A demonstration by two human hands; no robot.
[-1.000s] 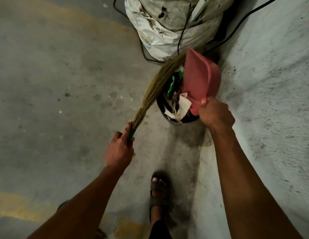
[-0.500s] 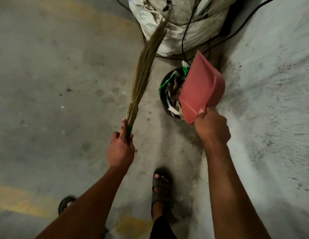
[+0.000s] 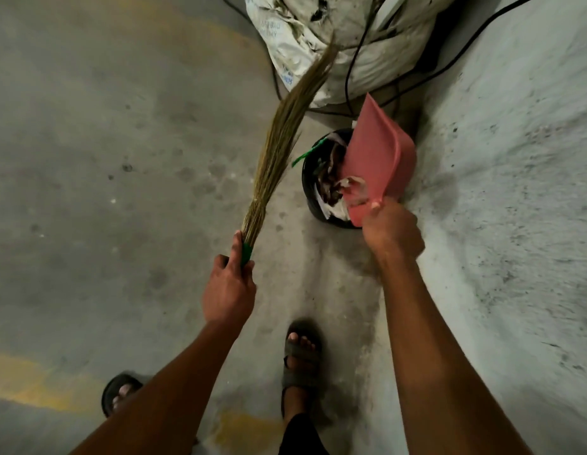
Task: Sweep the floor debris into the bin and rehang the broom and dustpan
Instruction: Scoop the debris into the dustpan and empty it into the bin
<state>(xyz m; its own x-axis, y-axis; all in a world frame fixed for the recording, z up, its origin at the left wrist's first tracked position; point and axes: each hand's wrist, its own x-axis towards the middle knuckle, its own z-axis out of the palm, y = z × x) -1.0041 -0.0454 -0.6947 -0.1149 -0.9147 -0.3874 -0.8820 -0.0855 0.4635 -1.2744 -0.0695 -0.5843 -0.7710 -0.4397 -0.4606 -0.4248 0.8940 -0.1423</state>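
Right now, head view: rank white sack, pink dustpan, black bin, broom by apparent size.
1. white sack, largest though cropped at the top edge.
2. broom, long but thin.
3. pink dustpan and black bin: unsure, the dustpan hides part of the bin and sits nearer the camera.

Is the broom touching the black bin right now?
Apart. In the head view, bare floor shows between the broom bristles and the black bin; the left hand holds it off to the side.

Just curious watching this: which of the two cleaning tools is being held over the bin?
The pink dustpan, gripped by the right hand, is tipped over the black bin. The broom in the left hand points aside, over bare floor.
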